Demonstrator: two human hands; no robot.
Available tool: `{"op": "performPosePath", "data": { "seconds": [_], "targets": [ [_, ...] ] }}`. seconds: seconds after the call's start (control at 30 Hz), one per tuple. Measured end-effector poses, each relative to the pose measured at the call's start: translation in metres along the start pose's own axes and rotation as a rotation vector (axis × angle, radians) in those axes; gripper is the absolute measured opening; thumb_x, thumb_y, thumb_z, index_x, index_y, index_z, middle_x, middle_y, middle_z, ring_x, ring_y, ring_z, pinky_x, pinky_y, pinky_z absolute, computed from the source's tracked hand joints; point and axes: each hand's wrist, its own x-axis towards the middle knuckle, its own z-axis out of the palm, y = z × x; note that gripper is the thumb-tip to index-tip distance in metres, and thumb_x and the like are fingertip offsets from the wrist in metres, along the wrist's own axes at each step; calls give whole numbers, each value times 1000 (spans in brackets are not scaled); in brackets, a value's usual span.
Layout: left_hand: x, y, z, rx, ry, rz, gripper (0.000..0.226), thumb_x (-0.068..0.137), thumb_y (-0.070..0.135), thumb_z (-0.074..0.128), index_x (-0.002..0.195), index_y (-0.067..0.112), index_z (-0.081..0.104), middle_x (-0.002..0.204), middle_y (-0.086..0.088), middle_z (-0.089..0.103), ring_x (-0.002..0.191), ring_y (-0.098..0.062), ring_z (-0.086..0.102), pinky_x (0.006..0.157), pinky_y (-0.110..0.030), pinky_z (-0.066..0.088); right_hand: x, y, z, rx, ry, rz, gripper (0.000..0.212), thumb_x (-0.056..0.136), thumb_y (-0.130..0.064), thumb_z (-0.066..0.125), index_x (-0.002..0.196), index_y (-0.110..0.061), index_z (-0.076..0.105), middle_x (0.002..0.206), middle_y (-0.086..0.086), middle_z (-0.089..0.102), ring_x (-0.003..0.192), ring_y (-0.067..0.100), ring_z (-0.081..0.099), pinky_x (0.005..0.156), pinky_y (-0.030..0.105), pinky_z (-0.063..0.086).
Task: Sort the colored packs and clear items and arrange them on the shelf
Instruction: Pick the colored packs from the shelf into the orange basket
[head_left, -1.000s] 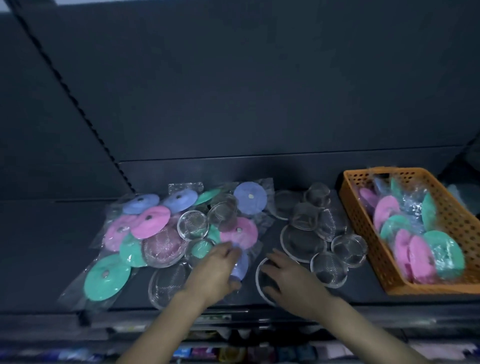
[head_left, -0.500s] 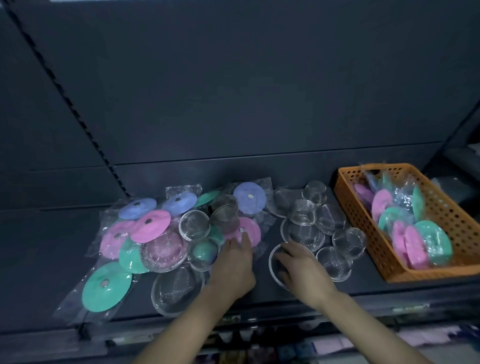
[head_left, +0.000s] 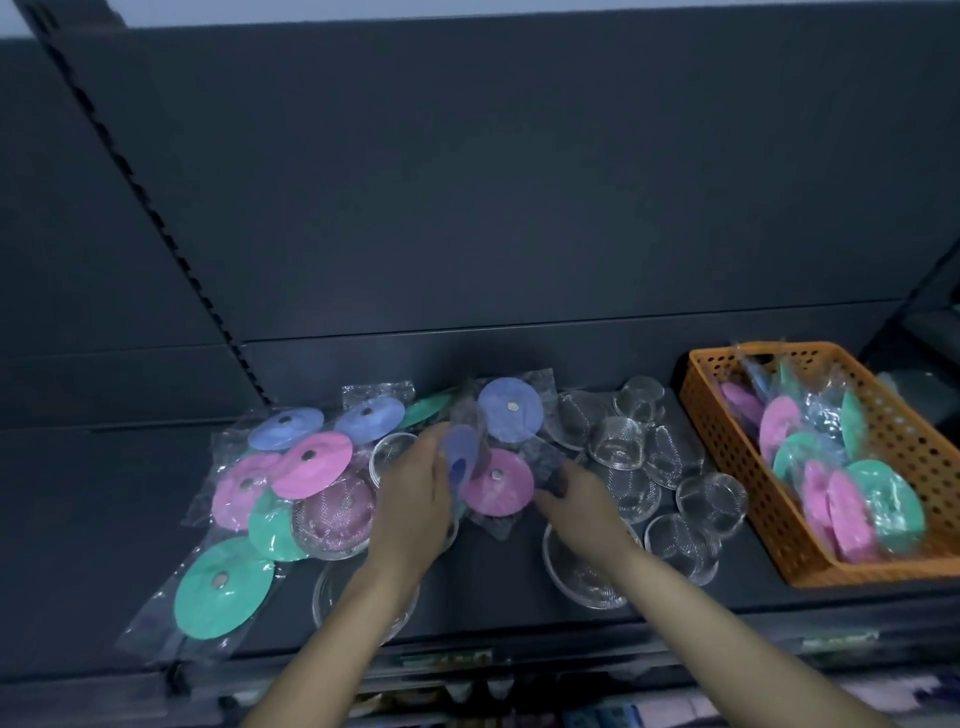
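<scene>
Dark grey shelf (head_left: 493, 587), pretty dim lighting. Left hand (head_left: 415, 499) pinches a purple-blue disc pack (head_left: 460, 452), tipped up on edge just above the pink disc pack (head_left: 501, 486). Right hand (head_left: 582, 504) sits at 3 o'clock of that pink one, right by its wrapper, but it's too blurry to tell if it's actually gripping. Other colored packs (head_left: 311, 462) are heaped at 9 o'clock of the hands, clear mesh strainers (head_left: 623, 441) at 3 o'clock, and an orange basket (head_left: 748, 467) holding more packs sits beyond those, far right.

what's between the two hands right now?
Head view: a pink pack lies on the shelf between left hand, holding a purple pack, and right hand.
</scene>
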Motion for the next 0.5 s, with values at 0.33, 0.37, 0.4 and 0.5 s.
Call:
{"op": "performPosePath", "data": {
  "seconds": [0.33, 0.37, 0.4, 0.5],
  "targets": [
    [10, -18, -4, 3, 70, -169, 34, 96, 6, 43, 125, 17, 56, 91, -3, 66, 78, -21, 61, 63, -20, 32, 42, -24, 17, 471, -211, 462, 15, 73, 2, 70, 71, -10, 61, 55, 1, 50, 47, 11, 40, 39, 19, 29],
    [11, -18, -5, -12, 77, -179, 33, 96, 6, 43, 125, 16, 56, 90, -2, 65, 78, -21, 60, 62, -21, 32, 45, -25, 15, 439, -178, 411, 15, 73, 2, 68, 68, -10, 60, 54, 0, 51, 48, 12, 41, 40, 19, 30],
    [14, -18, -6, -23, 89, -191, 33, 96, 5, 43, 124, 15, 56, 91, -2, 65, 78, -21, 59, 63, -22, 32, 51, -27, 12, 406, -115, 348, 16, 74, 2, 66, 65, -9, 59, 53, 0, 50, 50, 13, 43, 43, 20, 31],
    [20, -18, -8, -59, 145, -230, 30, 96, 5, 43, 122, 9, 57, 96, -1, 63, 85, -19, 57, 67, -20, 36, 74, -31, -4, 121, 64, 101, 26, 82, -7, 58, 58, -11, 52, 56, 4, 47, 59, 18, 42, 49, 28, 29]
  ]
}}
